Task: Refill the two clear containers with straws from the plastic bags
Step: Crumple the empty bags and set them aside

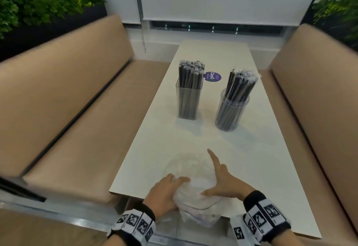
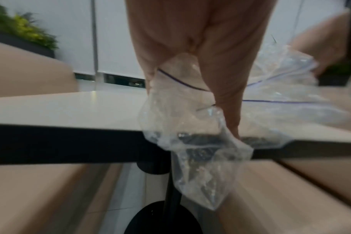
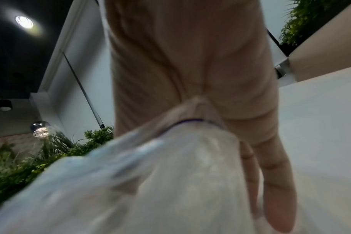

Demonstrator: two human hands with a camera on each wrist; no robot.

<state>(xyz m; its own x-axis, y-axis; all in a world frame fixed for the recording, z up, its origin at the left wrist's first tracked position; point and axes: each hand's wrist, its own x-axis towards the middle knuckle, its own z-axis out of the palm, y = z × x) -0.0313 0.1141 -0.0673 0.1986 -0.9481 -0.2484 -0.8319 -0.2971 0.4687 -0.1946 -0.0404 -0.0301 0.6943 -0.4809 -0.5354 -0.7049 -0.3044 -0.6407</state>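
Two clear containers stand mid-table, both packed with dark wrapped straws: a square one [image 1: 187, 100] on the left and a round one [image 1: 231, 110] on the right. A crumpled clear zip bag [image 1: 193, 193] lies at the table's near edge and hangs over it. My left hand [image 1: 164, 191] grips the bag's left side; in the left wrist view its thumb and fingers [image 2: 226, 95] pinch the bag [image 2: 190, 126]. My right hand [image 1: 222, 181] is spread against the bag's right side, index finger straight and thumb lying on the plastic. The bag [image 3: 150, 182] bunches under the right hand [image 3: 190, 63].
The white table [image 1: 213, 56] is narrow, with tan benches on the left [image 1: 77, 129] and right [image 1: 319, 90]. A purple round sticker [image 1: 212, 76] lies behind the square container. A black pedestal [image 2: 170, 205] stands under the table. Plants line the far corners.
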